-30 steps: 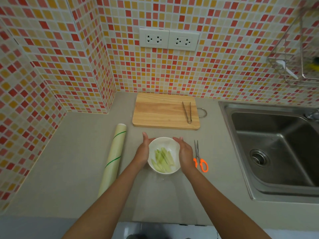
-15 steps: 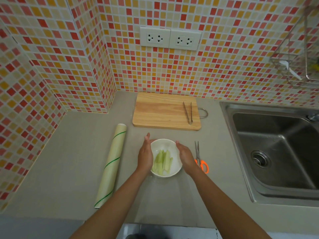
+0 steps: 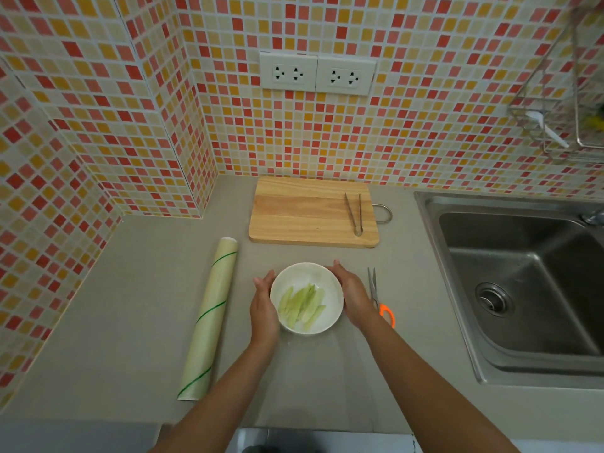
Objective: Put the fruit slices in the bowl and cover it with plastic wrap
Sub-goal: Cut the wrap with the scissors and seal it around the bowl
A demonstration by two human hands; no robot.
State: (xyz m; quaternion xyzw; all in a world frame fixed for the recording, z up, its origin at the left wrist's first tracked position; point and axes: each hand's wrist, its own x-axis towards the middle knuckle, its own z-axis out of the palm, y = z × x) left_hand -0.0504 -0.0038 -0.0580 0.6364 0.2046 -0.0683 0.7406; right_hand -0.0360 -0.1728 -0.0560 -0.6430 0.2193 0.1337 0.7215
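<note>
Scissors (image 3: pixel 379 300) right of bowl (image 3: pixel 322 276), wrap roll (image 3: pixel 209 318) left.

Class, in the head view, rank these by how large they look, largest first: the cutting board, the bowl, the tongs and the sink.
1. Sink, though partly cut off by the frame edge.
2. Cutting board.
3. Bowl, nearer the camera, so it may look bigger than it is.
4. Tongs.

White bowl (image 3: pixel 307 276) (pale-green fruit slices (image 3: pixel 302 304))
</note>
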